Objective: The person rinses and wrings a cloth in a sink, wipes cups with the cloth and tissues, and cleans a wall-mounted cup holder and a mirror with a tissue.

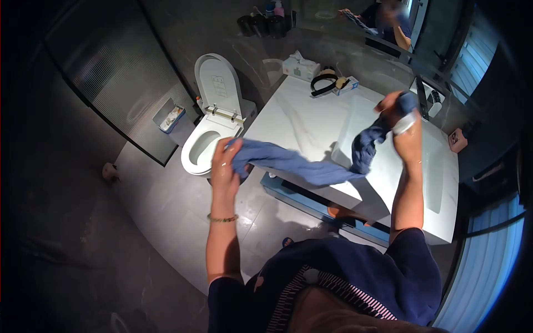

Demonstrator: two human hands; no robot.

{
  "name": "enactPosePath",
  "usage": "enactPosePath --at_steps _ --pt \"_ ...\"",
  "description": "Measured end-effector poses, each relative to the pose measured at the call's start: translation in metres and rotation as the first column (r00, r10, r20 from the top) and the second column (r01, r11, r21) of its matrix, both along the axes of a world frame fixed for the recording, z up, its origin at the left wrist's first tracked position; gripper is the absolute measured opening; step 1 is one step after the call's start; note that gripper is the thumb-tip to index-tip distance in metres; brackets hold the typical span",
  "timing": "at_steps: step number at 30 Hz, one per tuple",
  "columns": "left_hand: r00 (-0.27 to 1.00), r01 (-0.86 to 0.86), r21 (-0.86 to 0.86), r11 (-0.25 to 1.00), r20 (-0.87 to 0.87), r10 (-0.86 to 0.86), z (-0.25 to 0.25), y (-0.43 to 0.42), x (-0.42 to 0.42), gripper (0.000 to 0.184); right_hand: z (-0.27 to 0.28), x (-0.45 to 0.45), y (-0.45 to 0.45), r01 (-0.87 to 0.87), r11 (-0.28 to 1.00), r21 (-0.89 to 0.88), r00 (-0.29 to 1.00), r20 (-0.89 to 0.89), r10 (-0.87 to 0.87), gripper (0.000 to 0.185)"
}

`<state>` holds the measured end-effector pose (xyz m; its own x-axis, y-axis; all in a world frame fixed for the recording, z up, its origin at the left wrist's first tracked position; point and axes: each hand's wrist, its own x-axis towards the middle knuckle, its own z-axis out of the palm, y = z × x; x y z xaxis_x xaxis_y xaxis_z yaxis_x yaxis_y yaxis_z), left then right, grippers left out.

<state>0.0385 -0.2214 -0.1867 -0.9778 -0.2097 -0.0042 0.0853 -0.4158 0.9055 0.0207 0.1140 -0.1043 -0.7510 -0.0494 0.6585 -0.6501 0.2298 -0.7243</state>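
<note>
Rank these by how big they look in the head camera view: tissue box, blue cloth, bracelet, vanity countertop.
1. vanity countertop
2. blue cloth
3. tissue box
4. bracelet
The blue cloth looks nearer the camera than the tissue box, so this ranks apparent size only.

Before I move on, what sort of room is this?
Almost certainly a bathroom: there is an open toilet, a white counter with what looks like a sunken basin, and a mirror beyond it.
</note>
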Motion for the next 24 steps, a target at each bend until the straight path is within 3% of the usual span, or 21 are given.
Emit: enactPosePath --at_steps 2,4,5,7,8,9,11,12,13,14,15,16,17,20,22,23,24 --pt "0.958 -0.282 -0.192 0.940 -0.100 0.268 -0.034 -0.046 0.000 0.015 0.020 0.001 -0.006 0.182 0.964 -0.195 0.983 0.020 -0.182 0.029" --pt "0.911 -0.390 -0.458 0.799 -0.064 0.408 -0.047 -0.083 0.015 0.015 0.025 -0.006 -0.016 0.187 0.907 -0.378 0.981 0.024 -0.192 0.046" --pt "0.909 -0.391 -0.457 0.799 -0.059 0.411 -0.061 -0.100 0.024 0.015 0.025 -0.009 -0.021 0.185 0.908 -0.375 0.982 0.026 -0.189 0.046" --pt "0.866 -0.224 -0.907 0.356 -0.018 0.499 -0.083 -0.127 0.030 0.020 0.022 -0.018 -0.033 0.011 0.999 -0.048 0.956 0.293 0.004 0.053" --pt "0.866 -0.222 -0.909 0.352 -0.019 0.499 -0.081 -0.128 0.028 0.020 0.020 -0.027 -0.050 -0.114 0.972 -0.205 0.928 0.327 0.178 0.055" --pt "0.888 -0.271 -0.859 0.435 -0.049 0.457 -0.074 -0.124 0.026 0.022 0.019 -0.034 -0.071 -0.223 0.917 -0.332 0.898 0.296 0.325 0.047" --pt "0.918 -0.337 -0.735 0.589 -0.118 0.378 -0.056 -0.107 0.027 0.027 0.006 -0.039 -0.116 -0.242 0.895 -0.375 0.840 0.380 0.387 0.037" --pt "0.926 -0.358 -0.661 0.659 -0.160 0.342 -0.047 -0.098 0.026 0.029 -0.022 -0.058 -0.134 -0.332 0.882 -0.334 0.759 0.461 0.460 0.037" --pt "0.951 -0.308 -0.566 0.765 -0.198 0.237 -0.030 -0.084 0.020 0.033 -0.036 -0.065 -0.164 -0.558 0.765 -0.323 0.673 0.364 0.644 0.038" --pt "0.960 -0.238 -0.467 0.852 -0.247 0.133 -0.020 -0.073 0.013 0.037 -0.033 -0.060 -0.187 -0.681 0.685 -0.259 0.576 0.389 0.719 0.041" --pt "0.959 -0.242 -0.473 0.847 -0.250 0.134 -0.022 -0.070 0.007 0.037 -0.042 -0.062 -0.213 -0.721 0.671 -0.175 0.625 0.256 0.738 0.037" --pt "0.974 -0.120 -0.343 0.932 -0.224 0.043 -0.026 -0.070 0.002 0.038 -0.051 -0.065 -0.235 -0.746 0.661 -0.084 0.651 0.114 0.750 0.035" --pt "0.976 0.012 -0.204 0.979 -0.209 -0.055 -0.029 -0.074 -0.003 0.038 -0.047 -0.061 -0.246 -0.767 0.573 -0.290 0.516 0.252 0.819 0.032" --pt "0.990 0.069 -0.244 0.967 -0.101 -0.096 -0.028 -0.103 -0.014 0.032 -0.052 -0.099 -0.256 -0.768 0.620 -0.158 0.586 0.217 0.781 0.030" --pt "0.989 0.149 -0.471 0.869 0.051 -0.142 -0.020 -0.122 -0.022 0.024 -0.057 -0.127 -0.255 -0.734 0.679 -0.018 0.662 0.202 0.722 0.028" --pt "0.997 0.070 -0.443 0.894 0.014 -0.071 -0.015 -0.126 -0.030 0.019 -0.058 -0.142 -0.252 -0.716 0.697 -0.028 0.680 0.198 0.706 0.028" --pt "1.000 -0.011 -0.409 0.913 -0.020 0.003 -0.012 -0.130 -0.037 0.017 -0.060 -0.160 -0.246 -0.696 0.714 -0.073 0.662 0.319 0.678 0.029"
